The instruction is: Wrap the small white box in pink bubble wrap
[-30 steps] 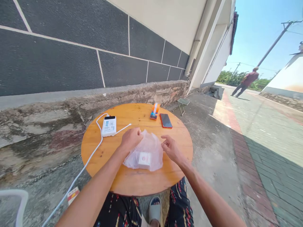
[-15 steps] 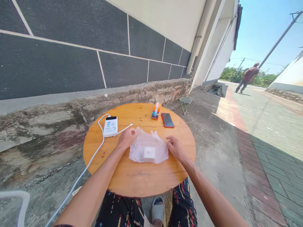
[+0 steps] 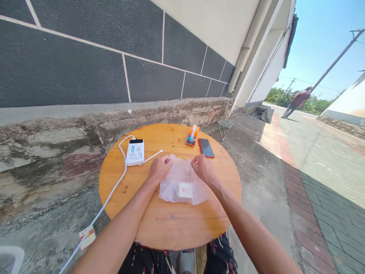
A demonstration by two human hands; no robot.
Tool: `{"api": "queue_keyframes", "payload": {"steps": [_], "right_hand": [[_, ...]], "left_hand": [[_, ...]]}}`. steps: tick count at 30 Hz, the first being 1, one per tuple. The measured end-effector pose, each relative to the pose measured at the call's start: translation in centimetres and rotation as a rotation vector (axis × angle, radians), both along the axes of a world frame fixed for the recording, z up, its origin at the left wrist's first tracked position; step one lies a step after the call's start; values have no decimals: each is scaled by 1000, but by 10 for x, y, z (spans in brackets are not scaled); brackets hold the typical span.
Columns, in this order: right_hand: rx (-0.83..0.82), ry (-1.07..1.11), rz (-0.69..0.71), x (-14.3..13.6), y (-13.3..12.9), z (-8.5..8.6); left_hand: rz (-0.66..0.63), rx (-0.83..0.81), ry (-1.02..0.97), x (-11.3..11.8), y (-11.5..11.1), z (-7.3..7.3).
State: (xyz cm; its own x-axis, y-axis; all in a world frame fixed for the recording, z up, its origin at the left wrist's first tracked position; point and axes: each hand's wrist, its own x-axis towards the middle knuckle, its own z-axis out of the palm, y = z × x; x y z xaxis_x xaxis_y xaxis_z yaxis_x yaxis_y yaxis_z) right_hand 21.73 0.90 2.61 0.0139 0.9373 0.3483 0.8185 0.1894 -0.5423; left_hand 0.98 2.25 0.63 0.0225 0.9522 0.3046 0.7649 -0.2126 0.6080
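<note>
A sheet of translucent bubble wrap (image 3: 169, 190) lies on the round wooden table (image 3: 171, 228), with a small white box (image 3: 185, 190) on its near part. My left hand (image 3: 160, 168) pinches the wrap's far left corner. At the far right edge, my right hand (image 3: 202, 166) has its thumb and fingers closed on the wrap. The box sits between my forearms, touched by neither hand.
Left of my left hand stands a white power bank (image 3: 135, 153) with a white cable (image 3: 125, 167) trailing off the table. An orange tape dispenser (image 3: 192, 135) and a phone (image 3: 206, 147) lie behind. A folding stool (image 3: 224, 127) and a walking person (image 3: 298, 102) are farther off.
My right hand has moved inward and away from me to the wrap's far edge and closed on it. My left hand keeps its corner. The view has shifted slightly.
</note>
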Motion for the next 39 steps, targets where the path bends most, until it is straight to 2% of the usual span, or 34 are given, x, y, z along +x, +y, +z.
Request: {"api": "queue_keyframes", "payload": {"steps": [4, 9, 12, 15, 19, 22, 27, 30, 32, 34, 37, 39], "right_hand": [[-32, 74, -54, 15, 15, -16], [-76, 144, -28, 36, 1, -28], [-57, 175, -9, 38, -20, -18], [-40, 196, 40, 31, -44, 3], [-33, 65, 324, 9, -66, 27], [-37, -93, 470, -4, -71, 31], [24, -257, 443, -3, -89, 38], [9, -366, 540, -1, -117, 44], [-60, -450, 658, -1, -140, 42], [-131, -490, 717, -3, -163, 34], [-225, -479, 688, -3, -187, 19], [-260, -453, 665, -2, -193, 13]], "left_hand": [[86, 23, 16, -8, -1, 0], [119, 27, 6, -12, -4, -1], [139, 56, -27, -14, -4, -1], [144, 124, -62, -14, -8, 1], [53, 218, -71, -9, -20, 6], [-73, 232, -56, -5, -28, 8], [-185, 183, -49, -7, -31, 6], [-210, 139, -54, -9, -31, 7], [-228, 115, -55, -10, -31, 8], [-244, 98, -49, -10, -33, 9], [-268, 82, -21, -9, -33, 8], [-296, 75, 11, -9, -33, 6]]}}
